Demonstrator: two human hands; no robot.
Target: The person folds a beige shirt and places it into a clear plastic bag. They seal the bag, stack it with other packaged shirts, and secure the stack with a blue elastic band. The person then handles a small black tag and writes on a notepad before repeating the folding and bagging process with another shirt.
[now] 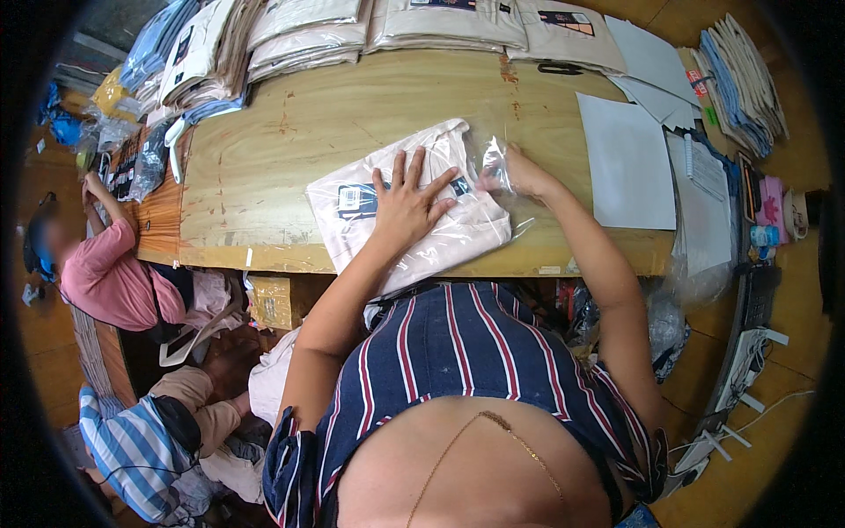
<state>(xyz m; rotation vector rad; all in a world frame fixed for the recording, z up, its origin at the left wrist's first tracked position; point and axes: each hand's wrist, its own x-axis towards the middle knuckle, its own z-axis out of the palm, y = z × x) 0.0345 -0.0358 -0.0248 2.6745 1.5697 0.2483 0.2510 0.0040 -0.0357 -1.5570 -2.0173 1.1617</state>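
A folded pale pink shirt (348, 242) in a clear plastic bag lies at a slant near the front edge of the wooden table (255, 167). Spread flat on top of it is my left hand (412, 198), its fingers apart. A dark label with a white sticker (356, 201) shows through the plastic beside that hand. At the bag's right end, my right hand (519, 172) grips the loose open part of the clear plastic bag (495, 163), with its fingers closed on the film.
Stacks of bagged shirts (440, 26) line the table's far edge. White paper sheets (623, 163) lie at right, near a stack of folded garments (739, 84). A white-handled tool (175, 145) rests at left. Two people sit left: one in a pink top (110, 268), another in stripes (128, 453).
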